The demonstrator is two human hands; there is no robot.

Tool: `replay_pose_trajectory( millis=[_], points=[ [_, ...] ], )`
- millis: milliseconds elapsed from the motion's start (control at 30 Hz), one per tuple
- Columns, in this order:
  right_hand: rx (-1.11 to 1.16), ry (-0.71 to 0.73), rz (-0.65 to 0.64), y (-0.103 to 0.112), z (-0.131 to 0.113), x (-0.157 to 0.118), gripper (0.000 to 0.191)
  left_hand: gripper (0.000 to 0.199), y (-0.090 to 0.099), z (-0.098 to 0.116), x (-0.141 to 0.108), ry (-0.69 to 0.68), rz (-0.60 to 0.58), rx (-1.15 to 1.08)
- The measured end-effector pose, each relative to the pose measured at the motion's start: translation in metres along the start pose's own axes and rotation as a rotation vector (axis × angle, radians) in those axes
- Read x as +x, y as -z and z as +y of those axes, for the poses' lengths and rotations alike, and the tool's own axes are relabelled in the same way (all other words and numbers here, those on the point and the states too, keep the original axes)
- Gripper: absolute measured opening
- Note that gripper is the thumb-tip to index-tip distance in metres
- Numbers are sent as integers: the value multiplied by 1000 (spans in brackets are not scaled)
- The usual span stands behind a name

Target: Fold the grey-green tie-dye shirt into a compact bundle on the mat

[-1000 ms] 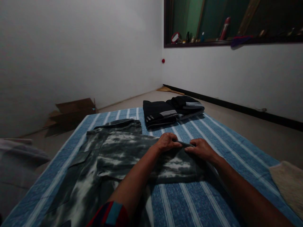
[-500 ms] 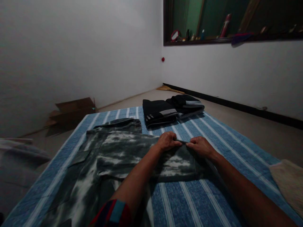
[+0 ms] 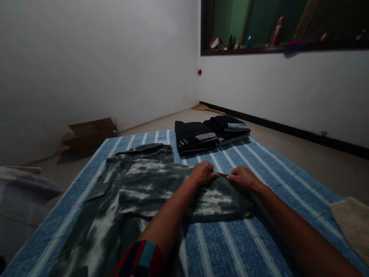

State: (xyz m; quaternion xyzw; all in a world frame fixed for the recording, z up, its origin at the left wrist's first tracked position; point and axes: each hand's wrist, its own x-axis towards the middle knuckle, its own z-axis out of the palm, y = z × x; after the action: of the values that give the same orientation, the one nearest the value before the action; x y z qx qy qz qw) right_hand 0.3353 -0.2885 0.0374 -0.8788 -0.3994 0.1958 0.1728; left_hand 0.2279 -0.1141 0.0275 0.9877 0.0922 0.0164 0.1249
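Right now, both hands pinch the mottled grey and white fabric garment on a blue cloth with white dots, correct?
Not dotted: in the head view, the blue cloth is striped with white. The left hand and right hand do pinch the mottled garment.

From my feed I can read nothing; the small white marks [image 3: 183, 142] on the black folded clothing [image 3: 190, 130] are illegible.

Across the left half of the cloth [image 3: 288, 184], a spread garment [image 3: 161, 181] runs from the near edge toward the far left corner, one part reaching right over the middle, with the left grip [image 3: 204, 173] and right grip [image 3: 244, 179] on that part's far edge. Two folded garments [image 3: 194, 134] lie behind, by the cloth's far edge. On the floor [image 3: 302, 154], a box [image 3: 92, 134] stands left of the far left corner and a broom [image 3: 206, 108] lies beyond the far edge.
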Motion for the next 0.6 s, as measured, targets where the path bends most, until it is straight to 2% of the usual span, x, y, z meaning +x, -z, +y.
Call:
replay_pose_trajectory(
  millis=[133, 333, 600],
  points=[
    [-31, -12, -23, -2, 2, 1, 31, 35, -5, 0, -5, -21, 45, 112],
    [35, -29, -32, -7, 10, 3, 32, 38, -4, 4, -10, 7, 67, 162],
    [54, -53, -58, -11, 14, 8, 32, 32, -7, 16, -21, 127, 261, 269]
  ],
)
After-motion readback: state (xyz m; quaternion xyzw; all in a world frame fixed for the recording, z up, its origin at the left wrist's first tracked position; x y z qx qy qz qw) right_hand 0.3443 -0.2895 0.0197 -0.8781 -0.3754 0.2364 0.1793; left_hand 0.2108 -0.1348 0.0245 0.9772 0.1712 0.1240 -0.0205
